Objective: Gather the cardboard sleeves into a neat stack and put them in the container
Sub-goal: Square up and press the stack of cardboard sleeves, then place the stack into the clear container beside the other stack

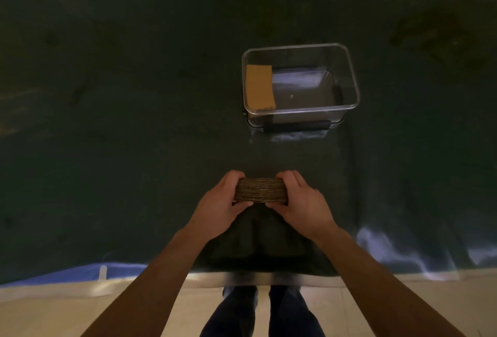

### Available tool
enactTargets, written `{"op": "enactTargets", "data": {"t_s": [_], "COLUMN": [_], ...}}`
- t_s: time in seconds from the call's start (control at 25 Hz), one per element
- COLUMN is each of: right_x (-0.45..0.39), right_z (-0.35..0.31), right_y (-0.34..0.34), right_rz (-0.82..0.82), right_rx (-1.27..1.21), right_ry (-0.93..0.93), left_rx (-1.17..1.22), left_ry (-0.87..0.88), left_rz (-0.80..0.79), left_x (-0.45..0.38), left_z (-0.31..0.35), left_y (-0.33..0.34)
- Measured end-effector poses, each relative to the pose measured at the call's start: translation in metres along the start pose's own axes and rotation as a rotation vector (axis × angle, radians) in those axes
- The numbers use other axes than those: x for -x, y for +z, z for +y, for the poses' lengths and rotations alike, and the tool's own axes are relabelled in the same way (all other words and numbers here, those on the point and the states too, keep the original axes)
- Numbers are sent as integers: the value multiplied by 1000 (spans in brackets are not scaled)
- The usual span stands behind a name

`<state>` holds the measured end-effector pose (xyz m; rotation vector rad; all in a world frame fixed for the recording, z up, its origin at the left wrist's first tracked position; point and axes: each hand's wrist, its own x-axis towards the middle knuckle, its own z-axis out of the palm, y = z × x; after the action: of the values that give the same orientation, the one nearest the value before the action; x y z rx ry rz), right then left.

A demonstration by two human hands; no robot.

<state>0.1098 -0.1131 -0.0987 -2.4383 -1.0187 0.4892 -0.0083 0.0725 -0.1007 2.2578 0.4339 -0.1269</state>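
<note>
On my monitor, the left hand (223, 199) and right hand (298, 199) clamp the two ends of a stack of cardboard sleeves (260, 189), thumbs on the near side, fingers wrapped over the far edge, the layered edges facing the camera above a dark green cloth (121, 121). Well beyond the hands and slightly right stands a clear plastic container (354, 86), open-topped, with one tan sleeve (260, 86) lying flat against its left side. Dark trouser legs (261, 312) show below the table edge on a pale floor (53, 315)
</note>
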Motion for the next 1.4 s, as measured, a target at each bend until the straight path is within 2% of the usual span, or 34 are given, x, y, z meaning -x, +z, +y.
{"op": "enactTargets", "data": {"t_s": [0.16,0.4,0.48,0.68,0.8,0.92,1.16,1.4], "right_x": [1,0,-3,-7,-8,-7,-2,-17], "right_z": [-2,-18,-28,-75,-103,-120,-131,-87], "right_y": [3,-24,-41,-83,-101,-115,-136,-171], "right_rz": [-50,-73,-71,-65,28,95,109,-64], "right_rx": [1,-26,-161,-826,-1093,-1280,-1279,-1194], "right_ry": [54,30,78,311,422,548,617,592], "left_rx": [2,97,330,879,1254,1229,1064,976], "left_ry": [-29,-86,-130,-208,-252,-313,-395,-460], "left_rz": [-34,-30,-7,88,86,68,92,103], "left_x": [0,-2,-4,-10,-12,-13,-22,-66], "left_z": [1,13,22,64,103,138,169,190], "left_y": [4,-17,-33,-76,-83,-83,-93,-86]}}
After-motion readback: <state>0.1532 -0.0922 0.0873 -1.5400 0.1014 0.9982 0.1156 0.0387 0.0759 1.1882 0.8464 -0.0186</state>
